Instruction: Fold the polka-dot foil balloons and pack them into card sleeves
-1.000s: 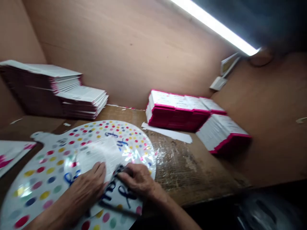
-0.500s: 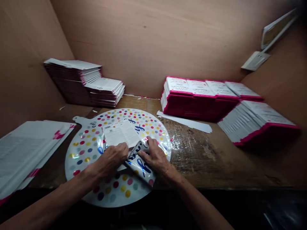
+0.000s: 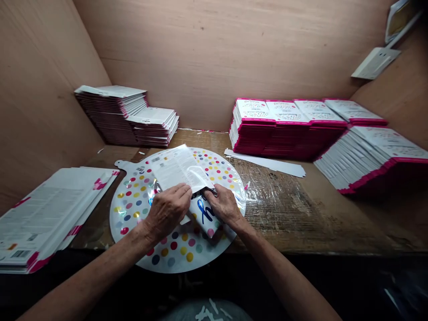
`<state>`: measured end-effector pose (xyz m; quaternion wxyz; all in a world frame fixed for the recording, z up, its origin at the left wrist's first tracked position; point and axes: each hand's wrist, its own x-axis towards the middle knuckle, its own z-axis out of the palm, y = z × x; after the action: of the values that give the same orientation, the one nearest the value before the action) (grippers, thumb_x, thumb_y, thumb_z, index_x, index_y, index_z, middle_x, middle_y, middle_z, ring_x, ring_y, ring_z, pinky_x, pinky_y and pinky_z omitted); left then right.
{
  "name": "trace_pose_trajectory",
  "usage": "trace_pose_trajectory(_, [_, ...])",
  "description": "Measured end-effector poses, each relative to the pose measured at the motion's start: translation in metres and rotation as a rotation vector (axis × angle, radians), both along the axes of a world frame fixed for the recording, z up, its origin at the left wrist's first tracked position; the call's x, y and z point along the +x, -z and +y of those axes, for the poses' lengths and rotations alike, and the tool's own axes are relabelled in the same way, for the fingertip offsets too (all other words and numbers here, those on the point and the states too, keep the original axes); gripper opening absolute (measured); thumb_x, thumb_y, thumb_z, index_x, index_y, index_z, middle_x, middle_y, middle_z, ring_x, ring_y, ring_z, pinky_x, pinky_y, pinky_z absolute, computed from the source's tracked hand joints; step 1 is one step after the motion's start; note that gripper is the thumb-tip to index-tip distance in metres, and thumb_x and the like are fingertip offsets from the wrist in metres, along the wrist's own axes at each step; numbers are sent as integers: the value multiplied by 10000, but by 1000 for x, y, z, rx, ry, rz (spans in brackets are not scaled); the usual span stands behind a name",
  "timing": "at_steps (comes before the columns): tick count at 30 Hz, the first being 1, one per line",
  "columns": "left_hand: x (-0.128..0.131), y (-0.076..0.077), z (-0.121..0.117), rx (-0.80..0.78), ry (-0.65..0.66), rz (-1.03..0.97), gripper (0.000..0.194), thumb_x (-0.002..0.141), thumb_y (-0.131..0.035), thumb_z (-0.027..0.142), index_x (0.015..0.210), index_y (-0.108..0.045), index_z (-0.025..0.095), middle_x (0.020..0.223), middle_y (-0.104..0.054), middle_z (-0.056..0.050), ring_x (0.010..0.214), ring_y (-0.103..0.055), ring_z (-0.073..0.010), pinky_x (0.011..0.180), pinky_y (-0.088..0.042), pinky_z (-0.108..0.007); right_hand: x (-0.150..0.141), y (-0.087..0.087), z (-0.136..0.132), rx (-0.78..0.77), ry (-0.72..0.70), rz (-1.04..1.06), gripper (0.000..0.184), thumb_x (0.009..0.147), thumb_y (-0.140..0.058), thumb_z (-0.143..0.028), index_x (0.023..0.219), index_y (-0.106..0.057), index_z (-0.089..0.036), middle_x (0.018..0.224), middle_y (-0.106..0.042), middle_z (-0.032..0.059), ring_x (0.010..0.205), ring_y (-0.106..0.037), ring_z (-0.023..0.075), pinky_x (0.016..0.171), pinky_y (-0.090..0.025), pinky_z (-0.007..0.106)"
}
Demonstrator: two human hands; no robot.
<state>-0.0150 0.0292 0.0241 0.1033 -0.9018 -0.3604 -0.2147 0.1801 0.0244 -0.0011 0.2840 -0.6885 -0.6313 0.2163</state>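
Head view, both hands over the worktop. Round dotted sheet, glossy and white with multicoloured spots, lies flat on it; tab points to the far left, near rim reaches past the front edge. Folded dotted piece with blue lettering lies over the right part of the round sheet. Printed sheet, white with small text, sits above the round sheet at a slant, lower edge at the hands.

Left hand: fingers curled and closed on the lower edge of the printed sheet; thumb mostly hidden. Right hand: fingers nearly closed, thumb against the upper edge of the folded piece, gripping it just beside the printed sheet's lower right corner.

Surroundings: flat printed cartons piled at left; stepped carton stack by the back wall; pink-edged carton rows at back right, white strip lying just in front of them
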Motion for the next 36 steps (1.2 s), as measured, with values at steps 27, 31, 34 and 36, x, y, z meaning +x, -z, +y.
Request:
trace_pose_trajectory(27, [39, 6, -46, -1317, -170, -1702, 586, 691, -730, 638, 1035, -707, 164, 904, -761, -84, 850, -711, -281, 730, -578, -363, 10, 20, -73, 869, -502, -246, 414, 1010, -377, -165, 1401, -466, -61, 1352, -583, 211, 1403, -384, 266, 1090, -458, 464])
trace_pose_trajectory(31, [33, 3, -41, -1569, 80, -1864, 881, 643, -482, 906, 1151, -685, 216, 1062, -739, -120, 1073, -652, -372, 869, -553, -481, 13, 13, -72, 770, -687, -52, 404, 1014, -382, -160, 1399, -461, -64, 1381, -563, 199, 1410, -379, 211, 1116, -439, 424])
trace_pose_trajectory(34, [34, 5, -34, -1625, 79, -1814, 1031, 628, -349, 966, 1176, -670, 155, 1060, -728, -166, 1103, -628, -396, 892, -531, -513, 6, 11, -71, 748, -713, -96, 378, 993, -419, -117, 1353, -510, -46, 1368, -572, 203, 1416, -368, 203, 1134, -414, 406])
trace_pose_trajectory(36, [38, 5, -30, -1521, 8, -1729, 1067, 671, -278, 955, 1183, -659, 101, 1044, -718, -198, 1100, -622, -393, 898, -518, -524, -3, 13, -73, 756, -640, -183, 394, 964, -443, -63, 1349, -520, -36, 1376, -563, 208, 1428, -344, 231, 1143, -397, 434])
